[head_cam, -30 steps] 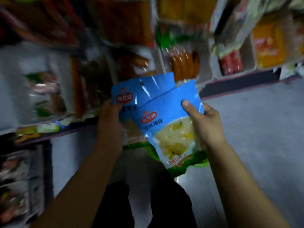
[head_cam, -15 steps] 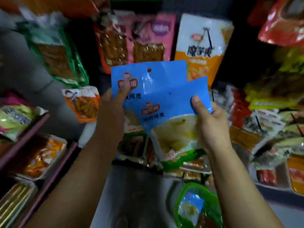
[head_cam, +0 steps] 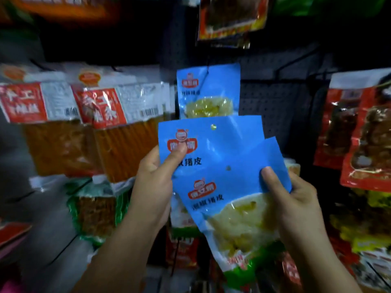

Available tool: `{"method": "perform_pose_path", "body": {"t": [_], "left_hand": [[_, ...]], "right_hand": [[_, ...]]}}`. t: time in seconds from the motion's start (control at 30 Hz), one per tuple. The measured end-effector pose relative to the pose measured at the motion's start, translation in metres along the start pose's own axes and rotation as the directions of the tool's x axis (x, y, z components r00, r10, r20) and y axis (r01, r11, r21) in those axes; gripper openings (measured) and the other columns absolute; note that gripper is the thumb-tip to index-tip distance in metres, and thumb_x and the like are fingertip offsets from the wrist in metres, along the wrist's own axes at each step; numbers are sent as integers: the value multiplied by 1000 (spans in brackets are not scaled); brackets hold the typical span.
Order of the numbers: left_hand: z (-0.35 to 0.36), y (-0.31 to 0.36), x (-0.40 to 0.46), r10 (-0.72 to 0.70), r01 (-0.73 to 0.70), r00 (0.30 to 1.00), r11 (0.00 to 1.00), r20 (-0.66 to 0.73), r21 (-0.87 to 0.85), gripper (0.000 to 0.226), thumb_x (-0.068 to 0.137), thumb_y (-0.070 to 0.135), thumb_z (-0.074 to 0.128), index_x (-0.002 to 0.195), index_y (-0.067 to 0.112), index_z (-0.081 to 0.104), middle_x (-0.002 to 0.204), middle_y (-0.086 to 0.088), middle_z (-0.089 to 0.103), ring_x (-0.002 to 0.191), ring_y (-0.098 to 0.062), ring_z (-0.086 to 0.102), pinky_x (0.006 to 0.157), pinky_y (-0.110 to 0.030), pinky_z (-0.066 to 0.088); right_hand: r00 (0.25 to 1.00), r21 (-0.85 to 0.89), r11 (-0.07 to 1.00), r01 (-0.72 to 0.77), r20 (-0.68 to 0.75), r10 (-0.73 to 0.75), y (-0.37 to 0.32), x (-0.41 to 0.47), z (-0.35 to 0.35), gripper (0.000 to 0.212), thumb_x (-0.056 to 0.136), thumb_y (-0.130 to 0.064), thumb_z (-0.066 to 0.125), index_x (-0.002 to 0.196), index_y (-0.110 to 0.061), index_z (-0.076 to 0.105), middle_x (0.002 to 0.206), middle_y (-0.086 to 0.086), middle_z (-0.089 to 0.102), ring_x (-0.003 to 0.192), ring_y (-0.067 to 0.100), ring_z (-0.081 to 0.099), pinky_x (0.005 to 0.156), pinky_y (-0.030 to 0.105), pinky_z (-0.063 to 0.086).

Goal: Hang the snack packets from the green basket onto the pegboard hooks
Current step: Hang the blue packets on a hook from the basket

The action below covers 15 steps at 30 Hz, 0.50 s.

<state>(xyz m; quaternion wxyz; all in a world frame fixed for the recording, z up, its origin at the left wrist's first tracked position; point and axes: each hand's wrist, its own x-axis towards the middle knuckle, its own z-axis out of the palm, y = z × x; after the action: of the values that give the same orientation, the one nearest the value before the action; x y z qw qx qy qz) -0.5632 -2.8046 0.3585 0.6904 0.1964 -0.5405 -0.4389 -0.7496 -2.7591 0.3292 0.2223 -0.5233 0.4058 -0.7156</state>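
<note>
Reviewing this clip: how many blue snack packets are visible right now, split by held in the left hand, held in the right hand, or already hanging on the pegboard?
Held by left hand, upper blue packet: 1
Held by right hand, lower blue packet: 1
Hanging blue packet on pegboard hook: 1
Total: 3

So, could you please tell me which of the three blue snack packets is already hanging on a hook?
The topmost blue snack packet, above the two hand-held ones; no hand touches it.
</note>
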Motion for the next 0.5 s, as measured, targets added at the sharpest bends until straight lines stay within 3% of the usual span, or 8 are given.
{"method": "perform_pose_path", "body": {"t": [0.1, 0.23, 0.33, 0.5], "left_hand": [[8, 17, 27, 91, -92, 995, 995, 46, 25, 15, 70, 12, 72, 79, 23, 74, 81, -1, 76, 73, -16, 72, 59, -25, 55], [25, 39, 56, 181, -183, 983, 978, 30, 95, 12, 60, 26, 76, 72, 26, 75, 74, 1, 75, 67, -15, 72, 54, -24, 54], [36, 51, 77, 228, -223, 973, 965, -24, 139, 4, 65, 24, 76, 68, 25, 74, 70, 2, 74, 62, -14, 72, 51, -23, 53], [48, 59, 108, 298, -282, 953, 940, -59, 190, 17, 77, 13, 74, 65, 21, 65, 60, 7, 70, 55, -8, 68, 48, -19, 50]], "right_hand": [[995, 12, 996, 83, -48, -83, -12, 18, 2, 24, 74, -40, 59, 74, -21, 73, 68, -9, 73, 59, -1, 64, 50, 12, 47], [988, -23, 988, 154, -3, -154, -22, 43, 7, 22, 78, -42, 56, 84, -28, 72, 76, -5, 75, 67, 7, 68, 54, 19, 50], [984, 20, 984, 176, 8, -176, -33, 63, 15, 22, 78, -43, 56, 85, -29, 72, 77, -3, 75, 68, 11, 69, 56, 24, 52], [979, 3, 979, 205, 9, -205, -40, 95, 23, 20, 87, -38, 58, 83, -25, 72, 78, -2, 75, 71, 17, 71, 63, 40, 55]]}}
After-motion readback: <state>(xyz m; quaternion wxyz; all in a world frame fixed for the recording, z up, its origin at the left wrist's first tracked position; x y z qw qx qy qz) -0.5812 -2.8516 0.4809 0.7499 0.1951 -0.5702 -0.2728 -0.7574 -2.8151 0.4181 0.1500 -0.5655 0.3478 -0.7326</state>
